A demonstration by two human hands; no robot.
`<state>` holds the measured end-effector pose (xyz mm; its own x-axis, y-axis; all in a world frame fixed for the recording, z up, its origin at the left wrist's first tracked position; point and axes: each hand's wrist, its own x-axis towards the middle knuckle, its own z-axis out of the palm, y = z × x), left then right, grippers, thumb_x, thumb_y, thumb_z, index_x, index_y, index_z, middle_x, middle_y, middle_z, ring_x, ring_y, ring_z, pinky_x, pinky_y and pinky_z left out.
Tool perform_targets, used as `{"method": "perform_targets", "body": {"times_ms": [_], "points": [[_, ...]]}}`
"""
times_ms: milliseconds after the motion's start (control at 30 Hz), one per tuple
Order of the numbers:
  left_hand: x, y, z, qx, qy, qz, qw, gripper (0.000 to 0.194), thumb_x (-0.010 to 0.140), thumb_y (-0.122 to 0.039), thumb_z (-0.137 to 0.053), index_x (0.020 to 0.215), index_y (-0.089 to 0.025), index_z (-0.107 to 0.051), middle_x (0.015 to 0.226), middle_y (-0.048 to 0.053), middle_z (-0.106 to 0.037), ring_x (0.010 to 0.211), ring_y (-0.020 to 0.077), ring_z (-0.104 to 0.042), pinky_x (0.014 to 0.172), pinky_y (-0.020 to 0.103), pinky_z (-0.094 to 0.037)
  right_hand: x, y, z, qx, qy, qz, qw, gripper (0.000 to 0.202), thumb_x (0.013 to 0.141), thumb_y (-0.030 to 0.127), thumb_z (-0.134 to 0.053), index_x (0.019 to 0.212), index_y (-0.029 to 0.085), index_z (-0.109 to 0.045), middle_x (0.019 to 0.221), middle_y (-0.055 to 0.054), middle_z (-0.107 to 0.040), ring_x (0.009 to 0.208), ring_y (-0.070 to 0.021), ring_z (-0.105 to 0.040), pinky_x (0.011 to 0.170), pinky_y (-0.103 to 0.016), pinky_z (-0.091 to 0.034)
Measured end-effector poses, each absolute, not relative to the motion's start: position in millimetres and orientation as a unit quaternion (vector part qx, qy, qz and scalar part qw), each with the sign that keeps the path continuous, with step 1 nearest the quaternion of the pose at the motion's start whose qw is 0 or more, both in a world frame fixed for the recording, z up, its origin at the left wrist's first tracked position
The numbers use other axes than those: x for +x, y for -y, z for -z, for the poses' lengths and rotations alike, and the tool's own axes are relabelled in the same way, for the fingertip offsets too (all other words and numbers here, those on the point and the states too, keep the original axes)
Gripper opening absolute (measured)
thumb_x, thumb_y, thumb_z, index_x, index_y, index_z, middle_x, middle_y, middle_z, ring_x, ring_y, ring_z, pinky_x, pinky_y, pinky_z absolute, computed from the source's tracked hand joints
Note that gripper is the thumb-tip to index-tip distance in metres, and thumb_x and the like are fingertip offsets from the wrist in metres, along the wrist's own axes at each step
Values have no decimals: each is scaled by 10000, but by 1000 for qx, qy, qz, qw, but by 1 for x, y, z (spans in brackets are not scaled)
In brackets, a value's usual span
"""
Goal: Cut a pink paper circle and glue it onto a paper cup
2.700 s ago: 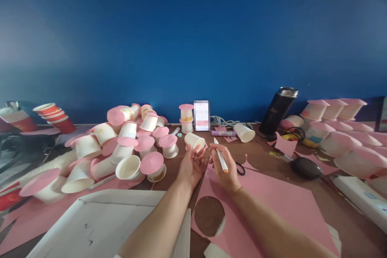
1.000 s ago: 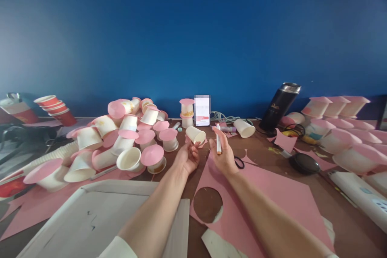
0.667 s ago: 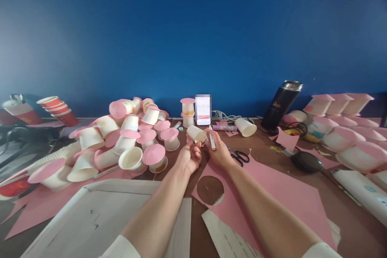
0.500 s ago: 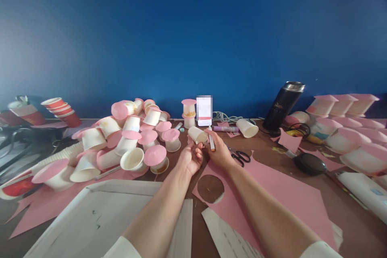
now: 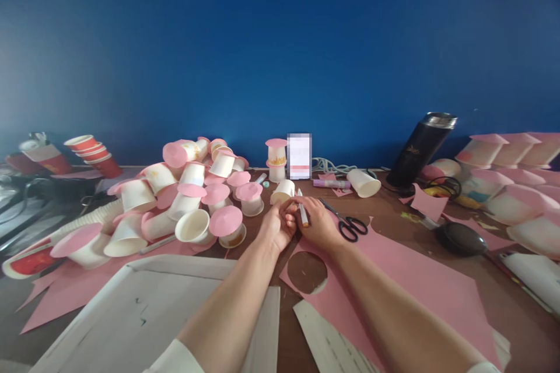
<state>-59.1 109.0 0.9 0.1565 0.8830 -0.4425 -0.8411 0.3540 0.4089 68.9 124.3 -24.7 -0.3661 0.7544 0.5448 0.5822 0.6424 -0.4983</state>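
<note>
My left hand is closed, its fingers curled under a white paper cup that is tilted in front of it. A white marker pen with an orange end is gripped in my right hand, right beside the left. Both hands meet at the cup's near side, and the fingers hide its lower part. Black-handled scissors lie just right of my right hand. Beneath my right forearm lies a pink paper sheet with a round hole cut in it.
Several paper cups with pink discs crowd the left side. A two-cup stack stands beside a phone. A purple tube, a lying white cup and a black flask are further right. A white box lid lies in front.
My hands have come closer together at the cup, and the cup has turned. The pen sits slightly lower and to the left. The view has shifted a little, showing more of the scissors.
</note>
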Motion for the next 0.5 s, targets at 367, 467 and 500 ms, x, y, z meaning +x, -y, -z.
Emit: {"method": "perform_targets", "body": {"times_ms": [367,467,500], "points": [[-49,-103,6,281,-530,-566,566,394,853,-460,-519,998,-114,-641,626,33,-629,359,43,-396,358,166,-245,70,-121,26,-421,780,-130,444,461,702,79,-498,1147,194,-533,1057,-92,-634,996,-242,-588,871,-374,-483],[-50,-102,8,346,-553,-559,512,368,870,-426,-474,986,-136,-668,600,17,-611,363,60,-371,383,204,-249,70,-122,26,-420,770,-123,465,423,742,110,-495,1153,204,-524,1074,-89,-625,1035,-245,-573,900,-387,-473],[-50,-101,9,373,-560,-552,493,372,875,-430,-459,967,-146,-681,564,6,-585,373,73,-380,399,217,-266,70,-122,26,-422,764,-124,473,381,768,130,-493,1138,209,-531,1073,-86,-628,1039,-243,-573,907,-389,-468]]}}
